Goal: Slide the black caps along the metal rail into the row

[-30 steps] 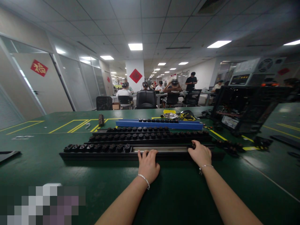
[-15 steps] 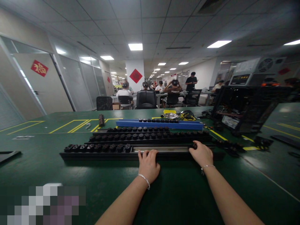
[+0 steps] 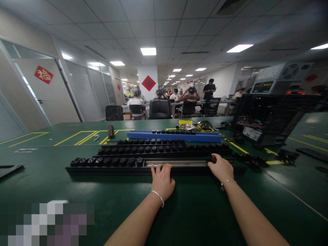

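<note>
A long black rail (image 3: 107,170) lies across the green table, with a row of black round parts (image 3: 106,161) along its left half. To the right of that row a bare metallic strip (image 3: 184,163) shows in its channel. My left hand (image 3: 163,181) is closed over the rail's front edge near the middle, fingertips at the strip. At the strip's right end, my right hand (image 3: 222,169) pinches a small black round part (image 3: 213,159) on the rail. My right-hand fingers partly hide that part.
Behind stand more black rails with round parts (image 3: 164,149) and a blue rail (image 3: 176,136). Farther back are a metal dish (image 3: 187,126) and a yellow tray (image 3: 185,122). An opened computer case (image 3: 261,119) stands at the right, near loose black parts (image 3: 252,160). People sit beyond the table.
My right hand has shifted very slightly to the right, with the small black part still in its fingers. The left hand keeps its place on the rail.
</note>
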Demonstrator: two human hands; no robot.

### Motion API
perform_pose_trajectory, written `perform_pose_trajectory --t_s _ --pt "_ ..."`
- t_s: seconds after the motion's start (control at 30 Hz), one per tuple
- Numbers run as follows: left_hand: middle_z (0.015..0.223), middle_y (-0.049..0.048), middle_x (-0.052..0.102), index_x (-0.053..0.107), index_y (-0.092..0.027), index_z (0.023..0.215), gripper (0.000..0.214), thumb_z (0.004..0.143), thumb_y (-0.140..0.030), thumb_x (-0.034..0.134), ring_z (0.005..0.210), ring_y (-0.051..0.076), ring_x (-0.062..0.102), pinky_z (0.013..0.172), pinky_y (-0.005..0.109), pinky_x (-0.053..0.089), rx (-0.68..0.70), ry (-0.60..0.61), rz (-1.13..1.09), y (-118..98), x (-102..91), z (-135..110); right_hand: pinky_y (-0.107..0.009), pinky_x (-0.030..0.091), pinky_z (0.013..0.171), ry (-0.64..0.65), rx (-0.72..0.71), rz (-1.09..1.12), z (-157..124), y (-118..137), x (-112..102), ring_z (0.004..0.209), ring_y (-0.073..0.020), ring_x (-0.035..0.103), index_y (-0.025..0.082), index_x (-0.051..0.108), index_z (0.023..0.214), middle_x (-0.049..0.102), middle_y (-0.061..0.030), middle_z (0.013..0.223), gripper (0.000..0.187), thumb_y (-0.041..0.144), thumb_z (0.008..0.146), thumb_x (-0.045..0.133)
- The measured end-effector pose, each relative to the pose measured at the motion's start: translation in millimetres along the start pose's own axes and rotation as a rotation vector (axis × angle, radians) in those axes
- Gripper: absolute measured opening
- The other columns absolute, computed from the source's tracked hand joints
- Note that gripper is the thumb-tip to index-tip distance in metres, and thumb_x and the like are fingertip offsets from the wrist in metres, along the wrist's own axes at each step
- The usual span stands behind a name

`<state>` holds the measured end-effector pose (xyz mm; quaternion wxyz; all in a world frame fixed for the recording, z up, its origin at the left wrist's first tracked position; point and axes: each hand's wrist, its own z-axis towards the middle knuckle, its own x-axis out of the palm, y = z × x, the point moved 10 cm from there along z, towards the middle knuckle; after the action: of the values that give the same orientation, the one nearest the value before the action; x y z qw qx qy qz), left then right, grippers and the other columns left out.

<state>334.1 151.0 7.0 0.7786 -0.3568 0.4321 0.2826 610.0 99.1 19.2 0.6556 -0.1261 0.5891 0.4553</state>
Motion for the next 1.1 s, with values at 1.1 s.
perform_pose_trajectory --t_s 1.1 --pt "0.123 -0.0006 0.057 0.048 -0.028 0.118 0.048 0.072 -0.017 0.051 0.118 0.024 0.04 0.112 0.056 0.004 0.004 -0.016 -0.01 0.1 -0.1 -0.1 -0.038 0.04 0.089 0.004 0.009 0.001 3.2 -8.2 1.1 0.105 -0.0258 0.055 0.018 0.054 0.121 0.063 -0.0103 0.113 0.049 0.029 0.074 0.043"
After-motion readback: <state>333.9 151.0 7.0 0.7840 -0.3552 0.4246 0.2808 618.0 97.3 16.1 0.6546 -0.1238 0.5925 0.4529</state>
